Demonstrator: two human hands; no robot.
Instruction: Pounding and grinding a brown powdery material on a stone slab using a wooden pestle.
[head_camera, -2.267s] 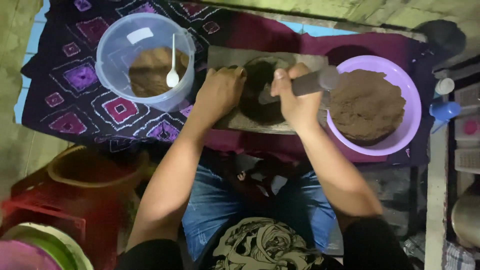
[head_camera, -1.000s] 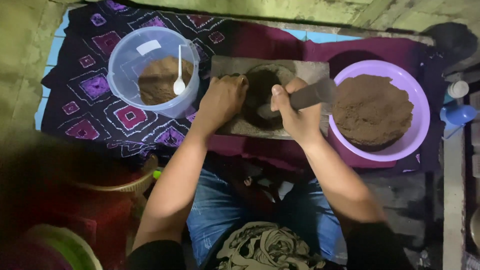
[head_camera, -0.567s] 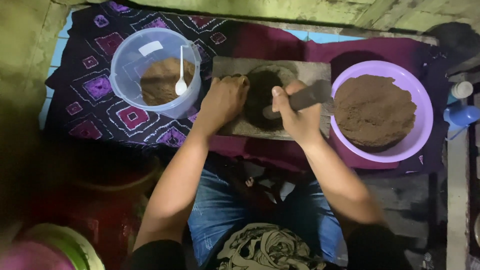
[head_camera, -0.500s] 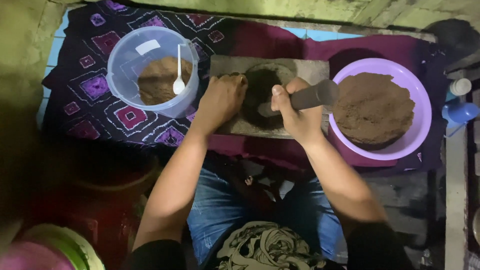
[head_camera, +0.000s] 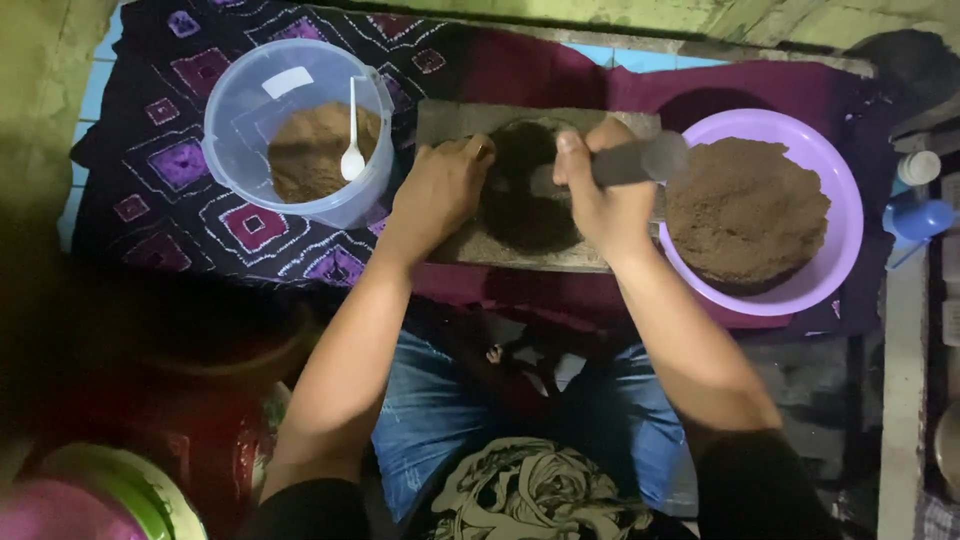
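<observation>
So from my seat: the right hand (head_camera: 605, 200) is clenched around a grey stone roller (head_camera: 640, 160), fingers wrapped over the near end, with the free end sticking out to the right toward the purple bowl (head_camera: 835, 250). The roller lies across a flat stone slab (head_camera: 520, 250), and the dark ground paste (head_camera: 525, 190) sits on that slab just left of the right-hand grip, touching the thumb side as far as I can make out.

The left hand (head_camera: 440, 190) is on the other side of the paste, curled with its fingertips down at the paste's left edge. I can't tell if it's pinching the roller's far end or just pressing on the stone, the paste hides that bit. So the paste is wedged right between the two hands.

Further out from the right hand, the purple bowl is heaped with brown powder (head_camera: 745, 210). Out past the left hand there's a clear plastic tub (head_camera: 300, 205) with more brown powder and a white spoon (head_camera: 351, 160) standing in it. Everything sits on a dark patterned cloth (head_camera: 170, 160).
</observation>
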